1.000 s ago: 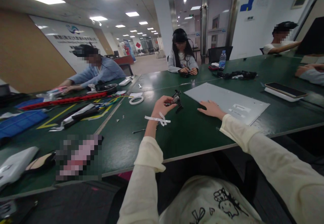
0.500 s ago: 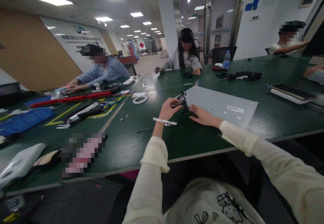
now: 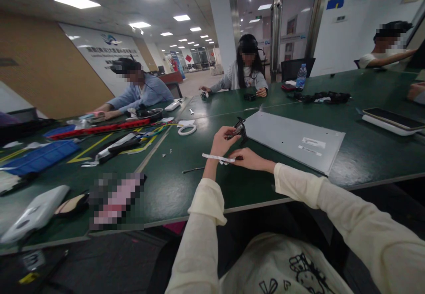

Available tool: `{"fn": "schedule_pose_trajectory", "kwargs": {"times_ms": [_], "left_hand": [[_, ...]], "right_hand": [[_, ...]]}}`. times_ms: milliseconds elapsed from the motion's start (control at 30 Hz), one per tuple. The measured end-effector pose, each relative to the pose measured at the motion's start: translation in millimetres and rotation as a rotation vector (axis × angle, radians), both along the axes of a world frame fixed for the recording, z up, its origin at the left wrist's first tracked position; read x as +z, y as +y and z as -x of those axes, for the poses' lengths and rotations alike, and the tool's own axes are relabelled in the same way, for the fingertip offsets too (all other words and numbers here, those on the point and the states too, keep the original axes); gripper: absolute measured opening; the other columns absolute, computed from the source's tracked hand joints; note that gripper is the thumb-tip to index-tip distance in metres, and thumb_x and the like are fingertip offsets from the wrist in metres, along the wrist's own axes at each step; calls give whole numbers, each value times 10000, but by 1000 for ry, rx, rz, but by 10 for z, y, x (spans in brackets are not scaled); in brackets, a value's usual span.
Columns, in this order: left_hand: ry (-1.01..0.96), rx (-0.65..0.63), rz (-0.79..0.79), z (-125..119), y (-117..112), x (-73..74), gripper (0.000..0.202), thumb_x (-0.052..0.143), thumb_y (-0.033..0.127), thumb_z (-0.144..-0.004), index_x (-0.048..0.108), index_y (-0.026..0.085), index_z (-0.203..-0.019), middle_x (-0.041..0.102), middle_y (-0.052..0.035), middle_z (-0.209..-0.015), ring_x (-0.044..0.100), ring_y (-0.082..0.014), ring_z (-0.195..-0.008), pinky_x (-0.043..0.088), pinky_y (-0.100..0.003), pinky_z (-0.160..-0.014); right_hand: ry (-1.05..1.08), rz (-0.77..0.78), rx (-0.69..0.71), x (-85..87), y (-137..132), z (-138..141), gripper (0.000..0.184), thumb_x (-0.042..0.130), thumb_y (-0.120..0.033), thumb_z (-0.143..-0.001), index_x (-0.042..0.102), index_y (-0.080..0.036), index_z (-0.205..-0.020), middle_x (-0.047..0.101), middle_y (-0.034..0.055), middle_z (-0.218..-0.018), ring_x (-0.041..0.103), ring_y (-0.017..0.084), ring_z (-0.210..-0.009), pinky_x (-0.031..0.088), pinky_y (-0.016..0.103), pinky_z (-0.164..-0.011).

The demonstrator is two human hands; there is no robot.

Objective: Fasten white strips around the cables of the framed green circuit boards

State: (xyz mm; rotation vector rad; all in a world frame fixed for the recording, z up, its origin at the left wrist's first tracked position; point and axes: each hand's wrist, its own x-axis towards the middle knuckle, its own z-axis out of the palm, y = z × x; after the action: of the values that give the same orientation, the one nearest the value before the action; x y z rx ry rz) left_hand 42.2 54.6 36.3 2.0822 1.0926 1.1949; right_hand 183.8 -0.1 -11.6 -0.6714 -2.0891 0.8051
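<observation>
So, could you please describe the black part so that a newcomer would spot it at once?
On the green table, find the large grey panel. By its left end in the picture, the camera wearer's left hand grips the black part. It is small with a jagged outline, unlike the flat panel and the white strip nearby.

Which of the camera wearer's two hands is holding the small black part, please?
The left hand, which grips the small black part; the right hand is instead at the white strip around the left wrist.
</observation>
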Motion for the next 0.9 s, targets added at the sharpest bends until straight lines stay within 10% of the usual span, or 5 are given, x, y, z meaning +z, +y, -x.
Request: {"fn": "schedule_pose_trajectory", "kwargs": {"times_ms": [433,733,900], "left_hand": [[-20,-10,-41,53,-10,188,300,701,344,-685,628,192,-933,650,-24,-914,616,-169,-866,479,-305,-755],[121,-16,-160,-84,-102,276,271,713,323,-703,623,209,-932,621,-16,-982,589,-164,-880,464,-310,-789],[109,-32,-232,-154,-144,505,272,697,308,-731,623,202,-970,601,-21,-994,574,-158,-864,460,-311,-811]], "right_hand": [[105,78,-22,215,-76,-431,285,605,-426,-855,746,-189,-926,662,60,-970,611,171,-879,478,297,-803],[562,236,-449,218,126,-1202,287,617,-425,-795,697,-181,-924,488,-45,-579,419,75,-495,363,197,-484],[702,337,-662,111,298,-1323,298,602,-424,-753,643,-180,-918,617,-8,-699,517,73,-555,409,181,-527]]}}
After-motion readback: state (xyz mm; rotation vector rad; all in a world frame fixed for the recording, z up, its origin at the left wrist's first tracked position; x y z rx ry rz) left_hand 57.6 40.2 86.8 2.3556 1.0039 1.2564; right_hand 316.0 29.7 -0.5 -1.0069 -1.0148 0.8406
